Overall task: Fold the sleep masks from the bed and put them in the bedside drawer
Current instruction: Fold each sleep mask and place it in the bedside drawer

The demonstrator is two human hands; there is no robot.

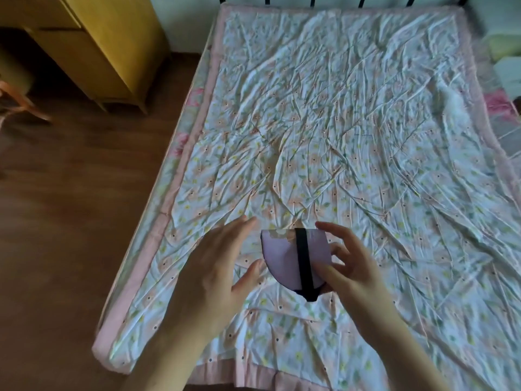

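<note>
Folded lilac sleep mask [284, 258], half-round, black elastic strap [304, 263] across it, near foot edge of wrinkled floral bed [352, 122], right hand [352, 266] pinching its right side, left hand [222, 263] spread, fingers apart, just left of mask

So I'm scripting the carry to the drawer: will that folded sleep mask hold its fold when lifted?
Probably not unaided: the sleep mask looks like thin soft fabric, likely floppy and light. The right hand already pinches it; its black strap may dangle.
</note>
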